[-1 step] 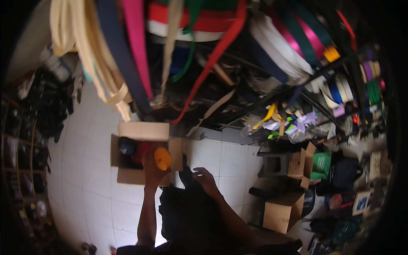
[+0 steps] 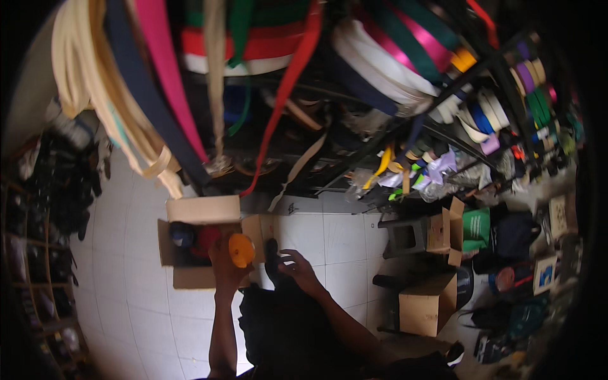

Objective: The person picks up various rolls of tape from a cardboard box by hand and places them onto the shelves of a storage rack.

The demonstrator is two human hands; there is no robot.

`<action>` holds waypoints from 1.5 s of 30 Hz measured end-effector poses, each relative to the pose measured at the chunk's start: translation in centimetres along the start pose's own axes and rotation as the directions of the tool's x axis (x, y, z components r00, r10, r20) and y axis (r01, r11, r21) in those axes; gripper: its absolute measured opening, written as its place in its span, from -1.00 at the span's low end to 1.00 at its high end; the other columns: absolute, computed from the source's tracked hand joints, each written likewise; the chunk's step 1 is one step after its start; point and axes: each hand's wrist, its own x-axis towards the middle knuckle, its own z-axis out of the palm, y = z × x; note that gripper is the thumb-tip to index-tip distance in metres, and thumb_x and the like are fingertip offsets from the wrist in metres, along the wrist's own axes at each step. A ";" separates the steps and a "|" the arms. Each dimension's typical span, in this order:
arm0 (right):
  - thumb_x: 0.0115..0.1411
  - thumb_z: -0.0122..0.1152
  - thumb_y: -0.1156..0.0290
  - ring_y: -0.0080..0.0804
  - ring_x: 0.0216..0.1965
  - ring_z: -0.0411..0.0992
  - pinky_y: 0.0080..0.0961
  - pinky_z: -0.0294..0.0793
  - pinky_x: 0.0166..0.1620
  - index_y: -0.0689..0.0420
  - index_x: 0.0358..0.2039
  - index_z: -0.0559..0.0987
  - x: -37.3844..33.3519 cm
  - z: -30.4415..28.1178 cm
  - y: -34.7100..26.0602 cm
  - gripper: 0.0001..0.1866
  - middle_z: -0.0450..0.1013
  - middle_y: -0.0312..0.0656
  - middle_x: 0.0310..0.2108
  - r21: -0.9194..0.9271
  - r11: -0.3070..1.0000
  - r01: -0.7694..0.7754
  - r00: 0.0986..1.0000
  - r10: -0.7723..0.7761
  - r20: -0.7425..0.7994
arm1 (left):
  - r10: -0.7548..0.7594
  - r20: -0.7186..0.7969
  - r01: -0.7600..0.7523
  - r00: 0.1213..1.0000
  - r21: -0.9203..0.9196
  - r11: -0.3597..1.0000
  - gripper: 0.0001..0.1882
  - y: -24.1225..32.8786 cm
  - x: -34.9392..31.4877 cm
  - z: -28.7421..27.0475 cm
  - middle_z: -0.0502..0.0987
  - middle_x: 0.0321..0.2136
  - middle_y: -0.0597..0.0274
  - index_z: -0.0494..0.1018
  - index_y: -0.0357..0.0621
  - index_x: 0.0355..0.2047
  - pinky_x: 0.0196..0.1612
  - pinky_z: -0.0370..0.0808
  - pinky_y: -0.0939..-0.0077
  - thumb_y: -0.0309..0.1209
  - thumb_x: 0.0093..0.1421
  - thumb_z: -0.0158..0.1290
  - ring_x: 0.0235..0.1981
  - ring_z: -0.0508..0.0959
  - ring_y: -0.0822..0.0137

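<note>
A pink ribbon (image 2: 168,73) and a red ribbon (image 2: 304,47) hang at the top (both long). On the right, a stool (image 2: 408,235) is just beside an open carton (image 2: 437,232), with a green bag (image 2: 476,229) past it.

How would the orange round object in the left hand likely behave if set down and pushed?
The orange round object might roll if set on edge, given its circular outline. It is probably fairly stiff, since no sag shows. It seems light enough for one hand: only the left hand holds it.
</note>
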 end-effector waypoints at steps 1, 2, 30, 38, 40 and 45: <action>0.18 0.30 0.41 -0.43 -0.18 0.49 -0.52 0.52 -0.14 0.14 0.16 0.33 -0.5 0.3 -2.8 -0.45 0.44 -0.14 -0.08 0.085 0.995 0.045 0.998 -0.049 0.044 | 0.025 0.066 -0.026 0.997 0.017 1.000 0.02 3.2 -0.5 -1.0 0.27 0.01 -0.10 0.24 -0.07 0.16 0.14 0.29 0.02 -0.49 -0.42 0.42 0.10 0.25 -0.14; 0.18 0.30 0.41 -0.43 -0.18 0.49 -0.52 0.52 -0.14 0.14 0.16 0.33 -1.3 0.3 -5.6 -0.45 0.44 -0.14 -0.08 0.105 0.990 0.095 0.995 -0.095 -0.008 | 0.077 0.111 -0.073 0.991 -0.033 0.997 0.03 5.9 -1.2 -1.5 0.26 0.00 -0.09 0.23 -0.06 0.20 0.13 0.30 0.04 -0.52 -0.40 0.38 0.09 0.25 -0.14; -0.22 0.55 0.63 -0.16 0.16 0.35 -0.22 0.42 0.17 0.27 0.26 0.19 -8.7 -38.8 -28.6 0.01 0.25 -0.03 0.19 0.196 0.607 0.770 0.634 -0.763 -0.129 | 0.525 0.017 -0.434 0.851 -0.540 0.721 -0.05 49.5 7.3 16.7 0.25 0.18 -0.02 0.11 -0.19 0.27 0.17 0.39 0.26 -0.60 -0.13 0.34 0.20 0.33 0.07; -0.19 0.59 0.45 -0.35 -0.02 0.46 -0.45 0.43 0.08 0.34 0.12 0.36 1.9 -40.9 -43.5 -0.15 0.45 -0.07 -0.03 0.045 0.338 0.940 0.331 -0.874 -0.356 | 0.671 -0.554 -0.803 0.494 0.005 0.595 -0.21 55.7 22.0 14.5 0.30 0.10 -0.18 0.13 -0.36 0.21 0.11 0.41 0.17 -0.46 0.02 0.29 0.13 0.39 -0.03; -0.17 0.59 0.41 -0.40 -0.12 0.49 -0.51 0.44 0.01 0.34 0.02 0.44 3.9 -41.0 -45.8 -0.27 0.50 -0.11 -0.12 -0.068 0.289 0.955 0.256 -0.917 -0.304 | 0.662 -0.618 -0.800 0.425 0.085 0.594 -0.24 56.6 24.3 14.4 0.30 0.09 -0.23 0.14 -0.40 0.18 0.06 0.42 0.15 -0.42 0.05 0.27 0.11 0.40 -0.07; -0.16 0.58 0.38 -0.43 -0.18 0.50 -0.52 0.44 -0.04 0.32 -0.02 0.48 7.3 -40.4 -48.9 -0.32 0.53 -0.17 -0.19 -0.120 0.290 0.949 0.250 -0.929 -0.273 | 0.543 -0.645 -0.757 0.538 -0.086 0.648 -0.22 58.1 28.5 14.5 0.32 -0.02 -0.40 0.06 -0.52 0.13 0.13 0.28 0.04 -0.45 0.03 0.25 0.07 0.33 -0.29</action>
